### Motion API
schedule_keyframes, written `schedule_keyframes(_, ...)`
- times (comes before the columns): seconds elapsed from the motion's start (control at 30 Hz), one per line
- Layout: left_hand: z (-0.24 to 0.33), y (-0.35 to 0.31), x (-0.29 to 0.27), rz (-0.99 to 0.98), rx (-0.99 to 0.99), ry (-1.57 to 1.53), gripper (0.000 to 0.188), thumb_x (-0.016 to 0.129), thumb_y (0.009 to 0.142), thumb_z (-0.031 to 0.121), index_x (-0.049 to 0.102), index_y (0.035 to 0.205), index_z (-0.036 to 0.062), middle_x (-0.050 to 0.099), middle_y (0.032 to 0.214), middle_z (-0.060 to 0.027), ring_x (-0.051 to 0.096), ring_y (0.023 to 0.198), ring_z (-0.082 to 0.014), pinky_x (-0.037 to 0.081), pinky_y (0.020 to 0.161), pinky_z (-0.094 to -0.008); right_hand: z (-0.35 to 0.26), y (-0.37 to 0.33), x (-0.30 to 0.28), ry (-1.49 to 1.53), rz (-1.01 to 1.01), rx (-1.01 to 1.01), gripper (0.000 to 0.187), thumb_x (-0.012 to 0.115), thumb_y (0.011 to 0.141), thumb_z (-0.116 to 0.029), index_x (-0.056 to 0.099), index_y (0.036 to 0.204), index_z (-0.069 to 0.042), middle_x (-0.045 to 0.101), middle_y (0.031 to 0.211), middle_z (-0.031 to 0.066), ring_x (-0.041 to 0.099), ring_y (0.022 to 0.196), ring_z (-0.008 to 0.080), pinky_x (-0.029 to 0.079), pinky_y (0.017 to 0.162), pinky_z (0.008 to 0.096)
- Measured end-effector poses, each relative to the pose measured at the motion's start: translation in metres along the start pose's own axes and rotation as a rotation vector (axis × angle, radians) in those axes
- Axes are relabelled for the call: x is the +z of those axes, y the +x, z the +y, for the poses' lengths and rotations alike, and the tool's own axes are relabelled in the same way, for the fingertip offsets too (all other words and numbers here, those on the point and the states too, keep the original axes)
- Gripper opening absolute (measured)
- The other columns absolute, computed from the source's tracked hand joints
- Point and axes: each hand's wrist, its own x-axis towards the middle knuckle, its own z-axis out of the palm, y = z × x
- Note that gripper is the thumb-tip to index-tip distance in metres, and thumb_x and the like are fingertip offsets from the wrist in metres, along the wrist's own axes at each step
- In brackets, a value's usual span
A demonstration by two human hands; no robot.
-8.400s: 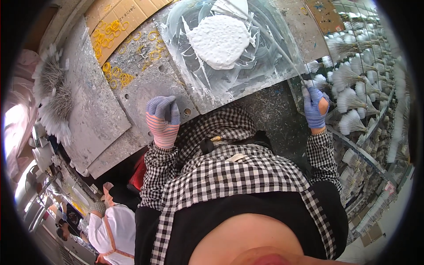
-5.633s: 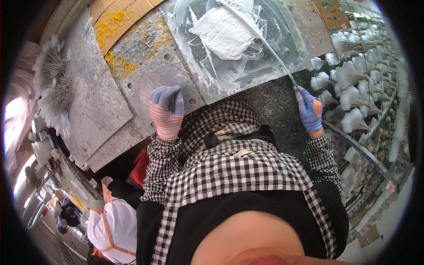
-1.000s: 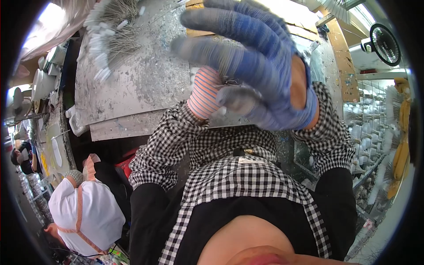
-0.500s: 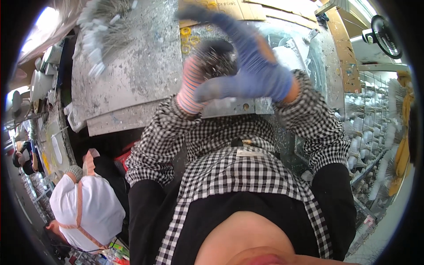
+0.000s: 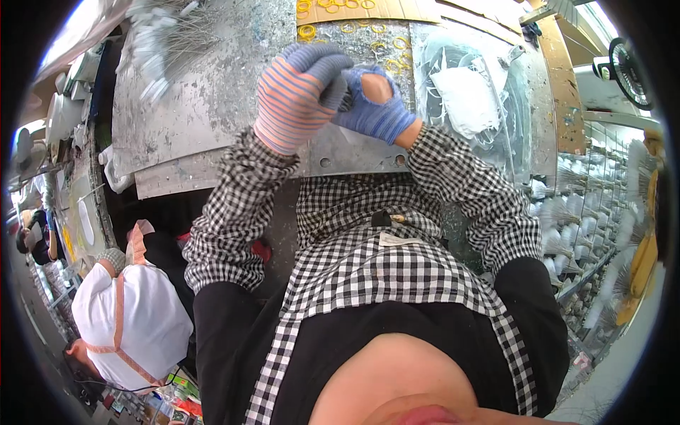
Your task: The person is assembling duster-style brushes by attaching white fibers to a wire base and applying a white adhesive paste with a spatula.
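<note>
My left hand (image 5: pixel 300 95), in an orange and blue striped glove with grey fingertips, is closed in front of me over the metal-topped table (image 5: pixel 205 134). Against its fingers is my right hand (image 5: pixel 375 105), in a blue striped glove with a hole that bares skin on the back. Its fingers curl in behind the left ones and are mostly covered. Whatever lies between the hands, if anything, is hidden. Just beyond them, several yellow rings (image 5: pixel 307 32) are scattered on the tabletop. To the right of my right hand, a white bundle of fibres (image 5: pixel 467 103) rests on clear plastic.
A pile of thin wires with white ends (image 5: pixel 166 46) covers the far left of the table. Cardboard (image 5: pixel 397 10) lies along the far edge. Wire shelving with white bristly pieces (image 5: pixel 584 198) and a black fan (image 5: pixel 630 73) stand right. A person in white (image 5: pixel 131 326) is close at left.
My right hand, spread and blurred above the left before, has come down and closed against it. My left hand has turned and shifted slightly up the table.
</note>
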Motion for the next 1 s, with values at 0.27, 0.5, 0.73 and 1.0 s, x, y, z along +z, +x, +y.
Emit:
schedule_keyframes(0.27, -0.007, 0.037, 0.034, -0.045, -0.011, -0.229, 0.023, 0.069, 0.089, 0.011, 0.070, 0.111, 0.0027, 0.070, 0.109, -0.0142, 0.067, 0.101, -0.0317, 0.055, 0.090, -0.0418, 0.039, -0.001, 0.049, 0.376, 0.344, 0.040, 0.034, 0.076, 0.083, -0.037, 0.069, 0.105, -0.012, 0.073, 0.081, 0.0040, 0.072, 0.077, 0.0235, 0.056, 0.070, 0.0360)
schedule_keyframes(0.5, 0.037, -0.016, 0.040, -0.080, 0.192, -0.137, 0.024, 0.071, 0.077, 0.013, 0.071, 0.101, 0.0116, 0.069, 0.094, -0.0042, 0.070, 0.088, -0.0241, 0.060, 0.072, -0.0371, 0.035, -0.053, 0.041, 0.815, 0.060, 0.414, 0.032, 0.077, 0.084, -0.035, 0.071, 0.104, -0.011, 0.073, 0.094, 0.0041, 0.070, 0.093, 0.0191, 0.054, 0.085, 0.0305)
schedule_keyframes(0.73, 0.016, 0.051, -0.003, -0.006, 0.133, -0.279, 0.024, 0.064, 0.080, -0.004, 0.071, 0.101, 0.0044, 0.067, 0.103, -0.0143, 0.066, 0.093, -0.0349, 0.056, 0.082, -0.0385, 0.020, -0.010, -0.001, 0.071, -0.031, 0.213, 0.033, 0.084, 0.075, -0.036, 0.072, 0.083, -0.007, 0.067, 0.068, 0.0095, 0.067, 0.063, 0.0245, 0.054, 0.062, 0.0369)
schedule_keyframes(1.0, 0.030, 0.006, 0.029, -0.003, 0.243, -0.330, 0.027, 0.065, 0.079, -0.004, 0.073, 0.100, 0.0104, 0.069, 0.094, -0.0057, 0.069, 0.079, -0.0249, 0.057, 0.067, -0.0343, 0.001, -0.040, 0.004, -0.032, 0.361, -0.037, 0.030, 0.080, 0.080, -0.034, 0.072, 0.094, -0.010, 0.072, 0.084, 0.0084, 0.071, 0.081, 0.0237, 0.055, 0.072, 0.0350)
